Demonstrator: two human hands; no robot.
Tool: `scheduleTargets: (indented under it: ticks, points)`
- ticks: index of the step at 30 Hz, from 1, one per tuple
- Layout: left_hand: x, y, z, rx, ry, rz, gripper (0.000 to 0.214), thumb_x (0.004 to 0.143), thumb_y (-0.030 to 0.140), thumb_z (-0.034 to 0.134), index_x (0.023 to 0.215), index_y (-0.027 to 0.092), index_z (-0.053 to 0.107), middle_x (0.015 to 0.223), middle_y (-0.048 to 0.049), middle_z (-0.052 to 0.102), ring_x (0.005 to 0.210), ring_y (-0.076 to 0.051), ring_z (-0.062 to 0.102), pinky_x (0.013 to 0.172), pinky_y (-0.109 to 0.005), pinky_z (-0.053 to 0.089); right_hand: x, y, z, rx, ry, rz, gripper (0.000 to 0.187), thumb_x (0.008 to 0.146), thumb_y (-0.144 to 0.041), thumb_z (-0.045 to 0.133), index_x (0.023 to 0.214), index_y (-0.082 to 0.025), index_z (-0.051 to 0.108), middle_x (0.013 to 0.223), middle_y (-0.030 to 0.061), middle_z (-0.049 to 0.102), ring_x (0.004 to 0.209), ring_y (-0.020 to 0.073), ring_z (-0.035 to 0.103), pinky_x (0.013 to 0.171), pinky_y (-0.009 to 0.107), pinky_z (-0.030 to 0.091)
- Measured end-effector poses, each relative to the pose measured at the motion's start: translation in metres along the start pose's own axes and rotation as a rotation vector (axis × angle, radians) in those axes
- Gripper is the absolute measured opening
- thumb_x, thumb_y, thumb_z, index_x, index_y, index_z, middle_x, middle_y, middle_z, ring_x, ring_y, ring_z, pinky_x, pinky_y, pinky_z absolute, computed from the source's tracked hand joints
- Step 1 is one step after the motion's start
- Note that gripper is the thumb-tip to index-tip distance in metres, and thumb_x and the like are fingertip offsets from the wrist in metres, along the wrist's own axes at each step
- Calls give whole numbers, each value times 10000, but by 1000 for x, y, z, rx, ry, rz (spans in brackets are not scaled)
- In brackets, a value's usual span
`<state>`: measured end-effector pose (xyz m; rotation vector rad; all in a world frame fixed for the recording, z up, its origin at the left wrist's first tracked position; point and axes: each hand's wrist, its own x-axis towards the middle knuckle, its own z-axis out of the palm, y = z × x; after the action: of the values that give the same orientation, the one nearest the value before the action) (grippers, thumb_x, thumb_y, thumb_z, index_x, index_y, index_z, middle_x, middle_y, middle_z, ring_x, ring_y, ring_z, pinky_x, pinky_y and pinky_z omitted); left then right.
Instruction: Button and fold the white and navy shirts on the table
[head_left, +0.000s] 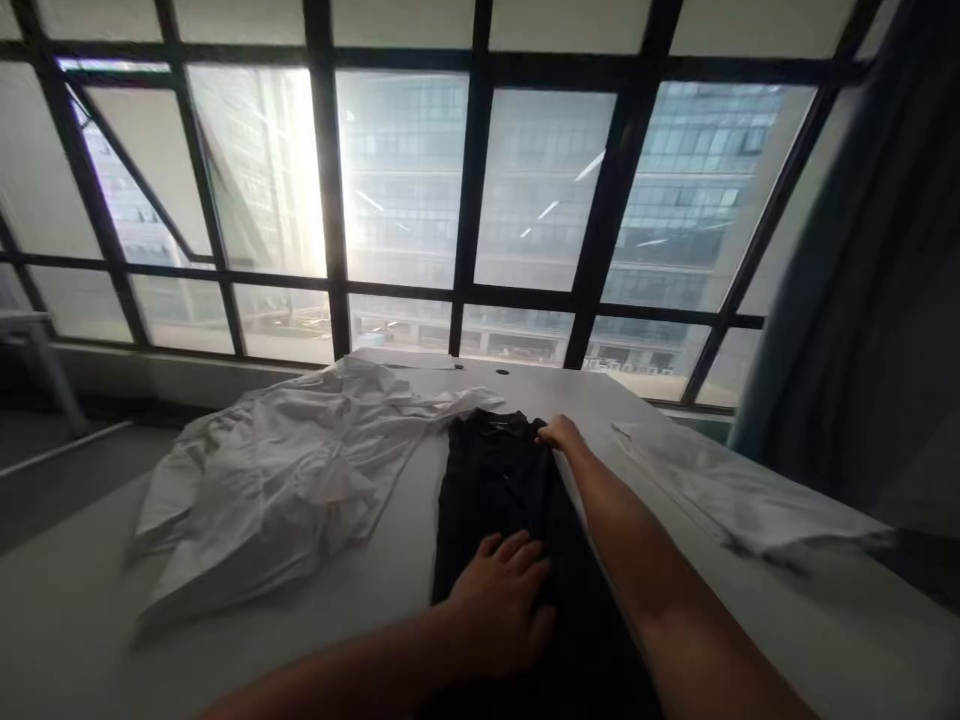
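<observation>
A black garment (495,490) lies lengthwise down the middle of the white table (390,560). My left hand (501,600) rests flat on its near part, fingers stretched out and pressing the cloth. My right hand (559,432) reaches to the garment's far right corner, fingers curled round the edge of the cloth there. My right forearm runs along the garment's right side.
A crumpled pile of white clothing (277,480) lies on the table to the left. A folded white garment (735,490) sits on the right. Behind the table is a large window with dark frames (469,200); a dark curtain (862,300) hangs at the right.
</observation>
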<state>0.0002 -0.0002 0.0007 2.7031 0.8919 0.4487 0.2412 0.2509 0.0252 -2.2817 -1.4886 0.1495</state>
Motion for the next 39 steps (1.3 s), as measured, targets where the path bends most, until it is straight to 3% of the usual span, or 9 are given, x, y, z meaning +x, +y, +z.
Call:
scheduleTargets:
  ticks: [7,11,13,16,18,21,27,34,39]
  points:
    - [-1,3,-4,-9,-14,-9,537,950,440,400,1423,190,451,1512,-107,406,1430,-291,292,1148,-553,240,-19,-16,17,-166,89,-104,373,830,-229,587,1188,-129,619,1127,191,669,1060,289,643,858,359,491]
    - [0,4,-6,-13,-13,-10,547,954,455,386,1427,185,443,1520,-105,394,1437,-288,277,1151,-553,234,-18,-17,15,-67,-24,-32,563,879,-494,524,1293,-116,556,1267,206,600,1164,313,579,912,386,469]
    - [0,4,-6,-13,-25,-15,556,958,461,372,1432,178,435,1527,-109,382,1442,-290,265,1155,-553,227,-18,-15,12,-21,-113,-45,697,910,-602,393,1402,-114,465,1405,206,493,1278,323,484,1002,418,410]
    - [1,5,-7,-4,-48,-18,565,960,464,362,1440,173,426,1538,-112,360,1451,-290,242,1162,-551,210,-27,-9,10,-19,-219,-141,736,963,-571,214,1528,-101,248,1583,162,221,1440,294,241,1132,443,248]
    - [1,5,-7,6,-63,-20,565,958,457,364,1443,172,423,1543,-111,348,1455,-287,232,1165,-548,206,-39,-6,13,-71,-275,-224,718,975,-518,203,1553,-98,131,1619,119,63,1481,256,95,1171,453,142]
    - [1,7,-7,26,-80,-30,566,960,450,359,1449,172,417,1549,-110,336,1458,-283,224,1164,-548,210,-56,-4,19,-180,-333,-289,689,979,-473,209,1560,-131,67,1622,64,-39,1489,225,-2,1178,496,38]
    - [1,6,-4,62,-85,-22,572,981,452,310,1483,184,368,1569,-104,284,1468,-273,188,1169,-533,211,-58,-10,25,-272,-305,-239,673,975,-461,179,1557,-129,123,1625,71,11,1486,240,26,1169,526,30]
    - [1,8,-5,81,-96,-29,554,979,426,339,1477,187,379,1562,-105,299,1465,-271,201,1170,-530,207,-76,-8,20,-174,-200,-234,698,981,-521,112,1560,-130,109,1623,83,18,1485,244,36,1169,514,31]
    - [-2,11,-3,34,-113,-24,533,964,417,389,1449,196,418,1556,-111,317,1458,-299,216,1149,-562,226,-107,3,-5,-86,-321,-305,668,984,-538,216,1526,-150,275,1608,123,141,1472,265,136,1155,496,138]
